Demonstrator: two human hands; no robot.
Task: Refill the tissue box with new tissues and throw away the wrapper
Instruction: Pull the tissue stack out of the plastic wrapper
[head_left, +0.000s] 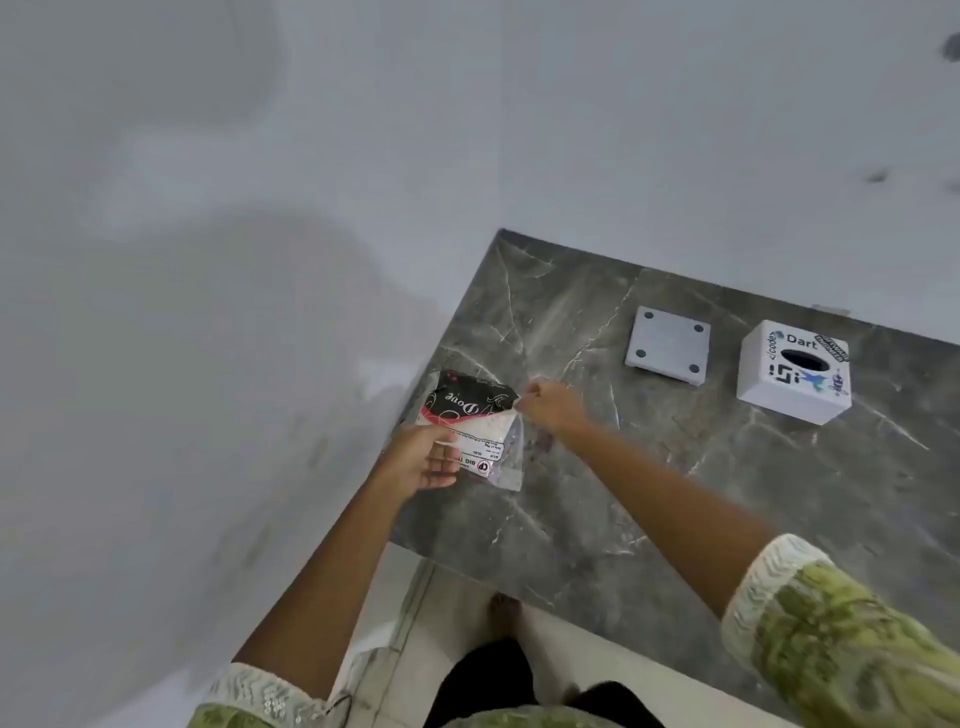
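A tissue pack (475, 423) in a clear wrapper with a black, red and white label lies at the left edge of the grey marble table (649, 493). My left hand (428, 457) holds the pack's near end. My right hand (550, 408) pinches the wrapper's right corner. The white cube tissue box (792, 371), covered in stickers and showing an oval slot on top, stands at the table's far right. Its flat white base plate (668, 344) with round corner pads lies apart, just left of the box.
The table's left edge and near corner drop off to a pale tiled floor (467, 597). A white wall (260, 208) fills the left and back. My feet and dark trousers show below the table edge.
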